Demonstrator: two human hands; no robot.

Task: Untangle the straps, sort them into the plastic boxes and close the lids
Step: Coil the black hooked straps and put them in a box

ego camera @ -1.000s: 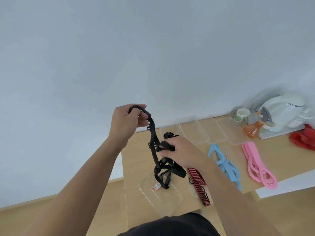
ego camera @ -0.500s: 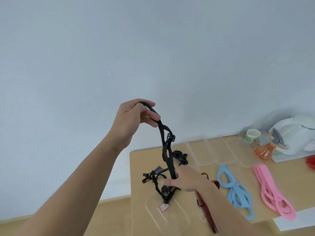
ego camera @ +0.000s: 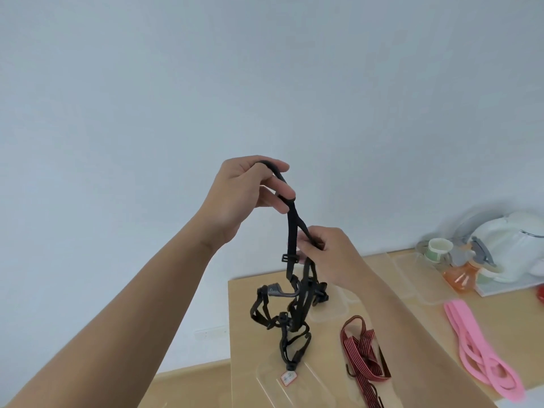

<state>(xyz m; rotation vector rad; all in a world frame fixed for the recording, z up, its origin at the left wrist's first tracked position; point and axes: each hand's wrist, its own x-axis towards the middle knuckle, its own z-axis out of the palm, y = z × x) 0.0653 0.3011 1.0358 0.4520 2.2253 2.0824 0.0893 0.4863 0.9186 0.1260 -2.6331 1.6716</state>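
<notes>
Your right hand [ego camera: 329, 254] has climbed the black strap tangle [ego camera: 300, 304], pinching it just below your left hand [ego camera: 241, 195], which pinches the top loop; the rest dangles above the near clear plastic box [ego camera: 318, 387].

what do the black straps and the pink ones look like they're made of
The black straps: likely matte woven webbing, thin and limp, with plastic-looking buckles. The pink straps: probably smooth rubber or silicone; flat bands lying in springy loops.

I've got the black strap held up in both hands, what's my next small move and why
Probably slide your right hand down toward the tangle and tease a loop free, with your left hand holding the top high. The black strap hangs in a knot over the clear box.
</notes>
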